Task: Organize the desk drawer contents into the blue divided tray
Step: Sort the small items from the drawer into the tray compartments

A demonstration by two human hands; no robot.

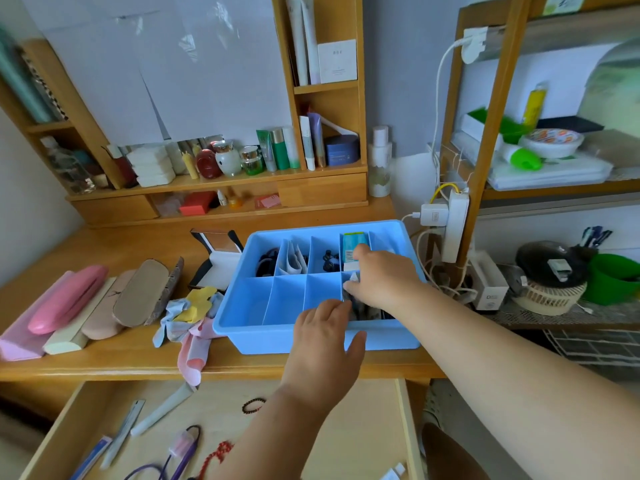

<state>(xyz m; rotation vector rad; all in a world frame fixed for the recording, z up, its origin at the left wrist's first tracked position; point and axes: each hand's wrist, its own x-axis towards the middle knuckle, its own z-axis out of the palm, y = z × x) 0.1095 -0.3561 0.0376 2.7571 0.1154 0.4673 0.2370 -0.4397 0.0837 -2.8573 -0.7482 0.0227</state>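
Three near tray compartments (277, 299) seem open; both hands (381, 275) block the fourth.
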